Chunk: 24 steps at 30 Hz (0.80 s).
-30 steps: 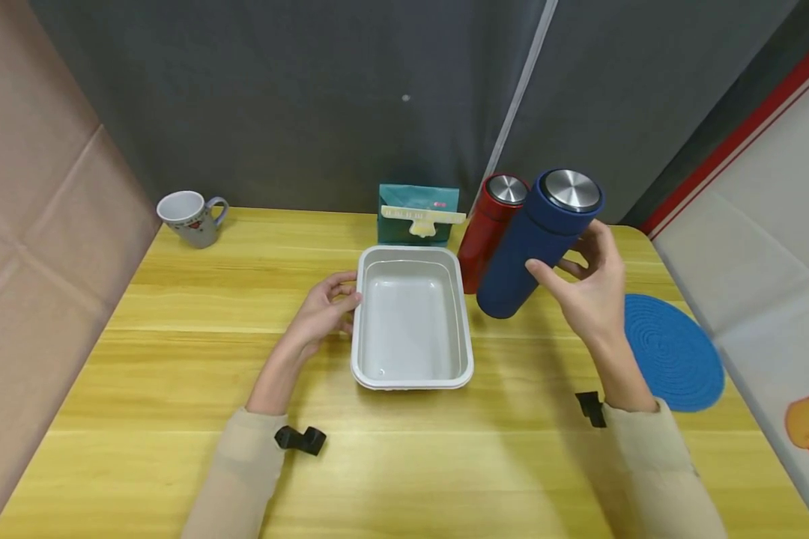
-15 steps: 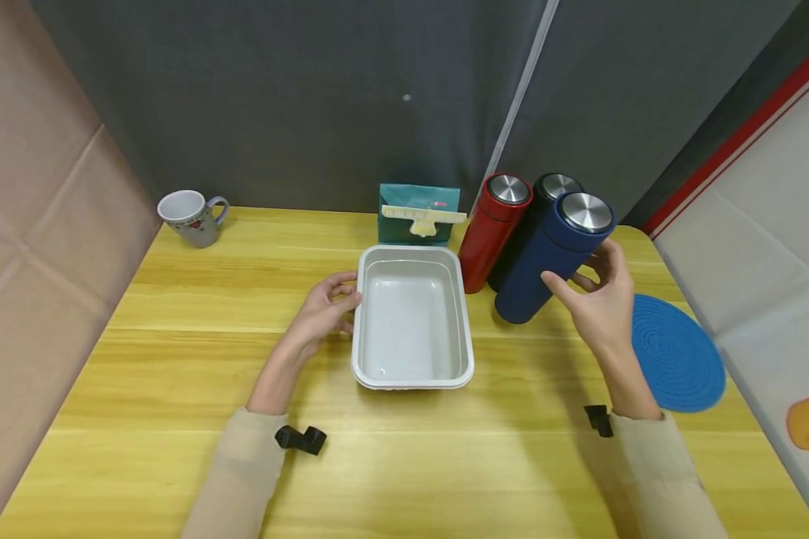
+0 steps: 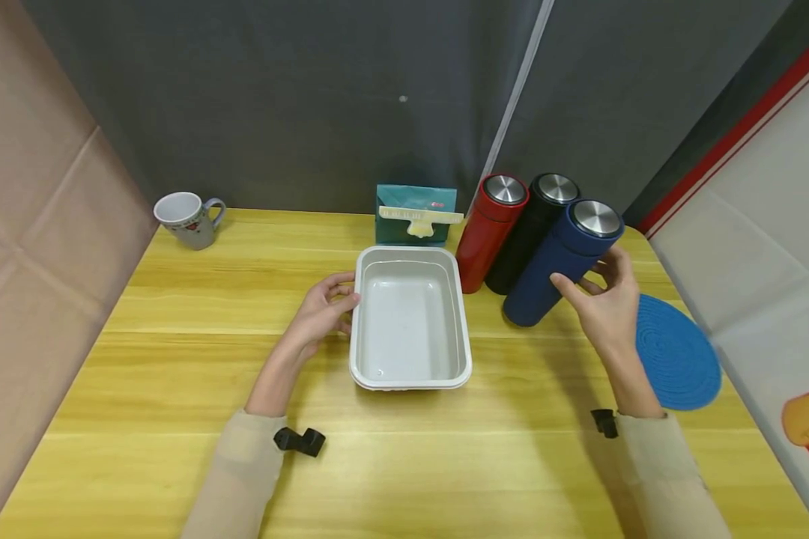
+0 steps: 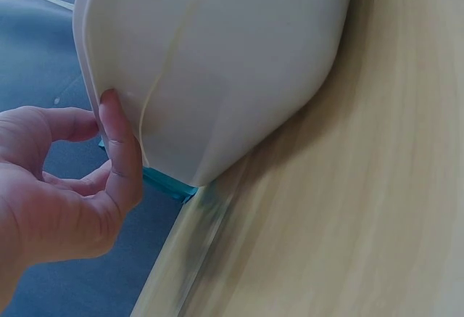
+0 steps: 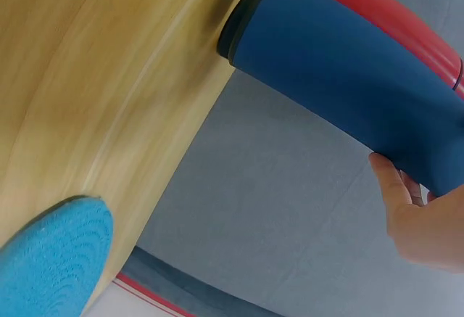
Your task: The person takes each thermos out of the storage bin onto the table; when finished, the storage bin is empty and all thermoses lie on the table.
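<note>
My left hand [image 3: 318, 313] pinches the left rim of a light grey plastic tray [image 3: 411, 322], empty inside, in the middle of the table. The left wrist view shows the fingers at the tray's rim, with its outer wall [image 4: 217, 63] beside them. On the right, my right hand [image 3: 603, 299] holds a dark blue thermos [image 3: 556, 266] with a steel lid. Fingers behind the thermos are partly hidden. To its left stand a black thermos [image 3: 527, 239] and, further left, a red thermos [image 3: 487, 239]. In the right wrist view the blue thermos [image 5: 341, 70] covers most of the black one.
A teal packet [image 3: 414, 198] with a cream clip stands behind the tray. At the back left is a grey mug [image 3: 192, 224]. A round blue woven mat [image 3: 677, 355] lies near the right edge. A dark curtain [image 3: 276, 105] closes off the table's back edge.
My right hand has moved the blue thermos right and slightly nearer, uncovering the black thermos behind it. My left hand and the tray have stayed in place.
</note>
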Available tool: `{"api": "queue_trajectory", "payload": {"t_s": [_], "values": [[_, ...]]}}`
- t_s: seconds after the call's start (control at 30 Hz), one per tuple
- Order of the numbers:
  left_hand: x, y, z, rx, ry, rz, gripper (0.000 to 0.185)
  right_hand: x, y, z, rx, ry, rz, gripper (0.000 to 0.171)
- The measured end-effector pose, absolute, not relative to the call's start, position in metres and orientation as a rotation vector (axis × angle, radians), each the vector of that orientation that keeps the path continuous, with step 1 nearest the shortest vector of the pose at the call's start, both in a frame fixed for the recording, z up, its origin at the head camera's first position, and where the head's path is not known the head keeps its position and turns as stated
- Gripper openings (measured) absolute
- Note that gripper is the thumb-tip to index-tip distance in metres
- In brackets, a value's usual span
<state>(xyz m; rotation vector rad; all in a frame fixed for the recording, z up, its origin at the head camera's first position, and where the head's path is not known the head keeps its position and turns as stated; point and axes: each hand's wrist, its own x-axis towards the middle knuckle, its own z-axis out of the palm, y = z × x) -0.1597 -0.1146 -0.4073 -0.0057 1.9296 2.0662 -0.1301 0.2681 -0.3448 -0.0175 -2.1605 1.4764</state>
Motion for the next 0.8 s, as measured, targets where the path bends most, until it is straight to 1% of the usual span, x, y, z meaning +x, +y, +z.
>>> {"api": "queue_trajectory", "payload": {"t_s": [0.8], "values": [[-0.159, -0.115, -0.405, -0.014, 1.941, 2.049, 0.049, -0.152, 0.294, -0.352, -0.202, -2.148, 1.431, 0.066]]}}
